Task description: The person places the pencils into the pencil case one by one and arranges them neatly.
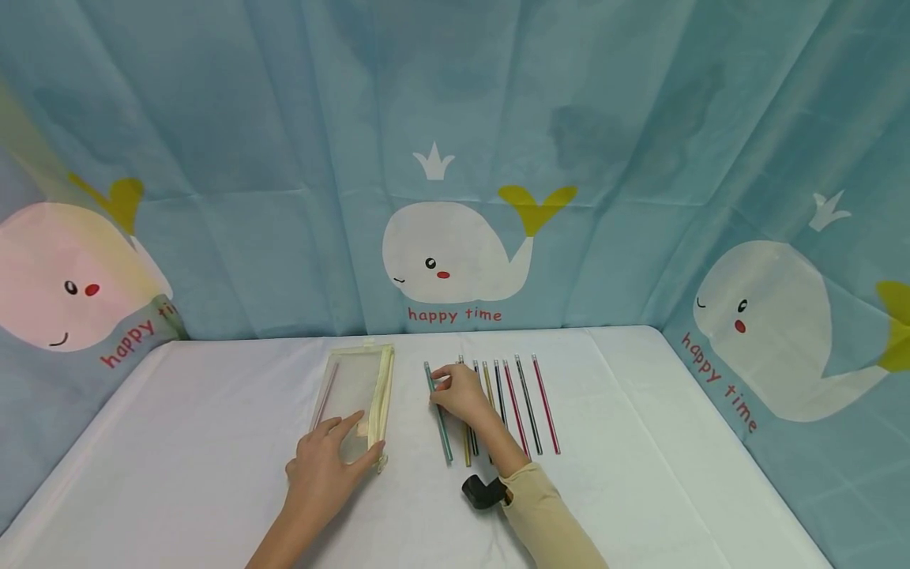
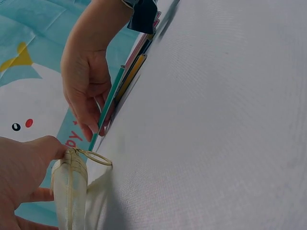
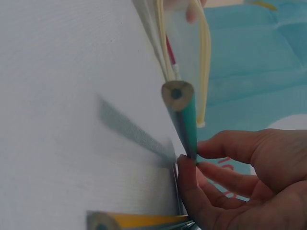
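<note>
A pale yellow, see-through zip pouch (image 1: 355, 379) lies flat on the table, with a pinkish-red pencil (image 1: 327, 391) inside along its left side. My left hand (image 1: 329, 454) rests on the near part of the pouch, fingers spread, the thumb (image 2: 50, 147) touching its zip edge by the pull loop (image 2: 98, 157). To the right, my right hand (image 1: 460, 393) pinches a teal pencil (image 1: 442, 431) between thumb and fingertips. In the right wrist view the teal pencil's (image 3: 191, 127) unsharpened end faces the camera. Other pencils lie partly hidden beneath the right hand and forearm.
Right of the teal pencil, several pencils lie in a loose row: a gold pencil (image 1: 467, 446), dark ones and a red pencil (image 1: 546, 403) at the far right. A black wrist mount (image 1: 482, 491) sits by the right sleeve. A whale-print curtain (image 1: 455, 103) hangs behind the white-covered table (image 1: 640, 474).
</note>
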Motion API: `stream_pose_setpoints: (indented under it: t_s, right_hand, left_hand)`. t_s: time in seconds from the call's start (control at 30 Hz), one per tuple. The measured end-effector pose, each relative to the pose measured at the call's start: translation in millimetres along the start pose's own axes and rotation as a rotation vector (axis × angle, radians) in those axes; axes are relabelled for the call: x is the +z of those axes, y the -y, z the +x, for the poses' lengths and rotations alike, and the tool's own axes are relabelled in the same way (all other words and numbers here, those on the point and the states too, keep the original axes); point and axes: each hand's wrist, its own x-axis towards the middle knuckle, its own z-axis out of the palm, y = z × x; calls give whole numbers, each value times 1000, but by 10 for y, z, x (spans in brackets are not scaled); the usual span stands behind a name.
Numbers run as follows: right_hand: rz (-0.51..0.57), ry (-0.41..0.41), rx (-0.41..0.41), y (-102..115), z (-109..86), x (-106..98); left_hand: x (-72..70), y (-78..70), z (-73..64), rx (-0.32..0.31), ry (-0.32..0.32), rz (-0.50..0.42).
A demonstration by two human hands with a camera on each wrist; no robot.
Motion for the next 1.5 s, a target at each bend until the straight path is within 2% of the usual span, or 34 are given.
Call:
stream_pose_setpoints:
  t_s: [0.23,0.63,1.5]
  right_hand:
    - [61,-3,-25,5,-1,-23]
    - [126,10,-9,21,-9,-17]
    - [165,44,-15,73,66,170]
  left_hand:
    - [17,15,-6,19,-30,8]
    - [20,10,-4,13,-22,14]
    - [15,22,14,14,-1,31]
